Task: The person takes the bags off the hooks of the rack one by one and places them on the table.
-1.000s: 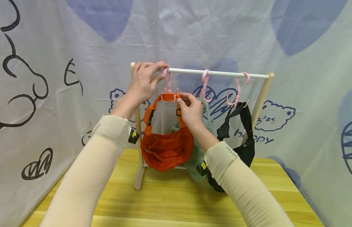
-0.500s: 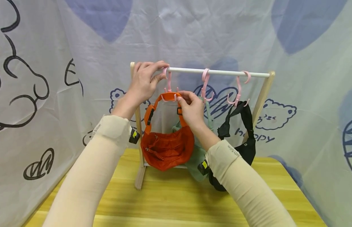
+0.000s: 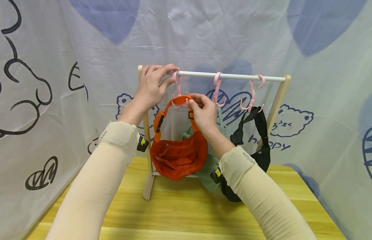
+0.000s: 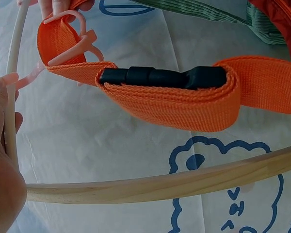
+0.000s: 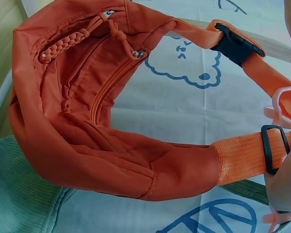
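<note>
My left hand holds the top of a pink hook where it loops over the white rod, fingers above and thumb below. An orange shoulder bag hangs in front of the rack, its strap lying across the hook's lower prongs. My right hand pinches that strap just right of the prongs. A black buckle on the strap shows in the left wrist view. In the right wrist view, the bag's braided zipper pull dangles from its front.
A green bag hangs behind the orange one, from a second pink hook. A black bag hangs from a third hook at right. The wooden rack post stands on a yellow wood-grain table, with printed cloth behind.
My right hand has shifted slightly up and right with the strap, and the orange bag has swung a little right. The left hand stays on the hook and rod.
</note>
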Tool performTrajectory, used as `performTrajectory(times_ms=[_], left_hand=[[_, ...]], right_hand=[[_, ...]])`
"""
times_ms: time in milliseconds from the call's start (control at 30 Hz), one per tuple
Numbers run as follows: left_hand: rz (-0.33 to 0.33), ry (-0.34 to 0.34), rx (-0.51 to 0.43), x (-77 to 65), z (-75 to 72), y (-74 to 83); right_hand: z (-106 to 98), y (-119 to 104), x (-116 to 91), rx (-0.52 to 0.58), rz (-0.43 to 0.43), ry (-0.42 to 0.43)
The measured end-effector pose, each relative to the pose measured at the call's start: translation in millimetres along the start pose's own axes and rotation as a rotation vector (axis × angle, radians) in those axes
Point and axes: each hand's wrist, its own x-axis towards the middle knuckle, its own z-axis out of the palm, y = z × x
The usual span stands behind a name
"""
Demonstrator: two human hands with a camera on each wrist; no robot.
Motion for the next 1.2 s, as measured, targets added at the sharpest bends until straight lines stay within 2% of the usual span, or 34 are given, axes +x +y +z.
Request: performTrajectory(times_ms=[567,1200], left_hand=[[-0.006,0.003,0.000,-2.0,1.8,-2.1],[-0.010,0.010,-0.018,-0.8,0.2,-0.3]], right_hand=[[-3.8,-4.3,2.7,-0.049,-0.015,-0.002],[-10.6,-12.1,8.8,-0.071,-0.075,-0.013]])
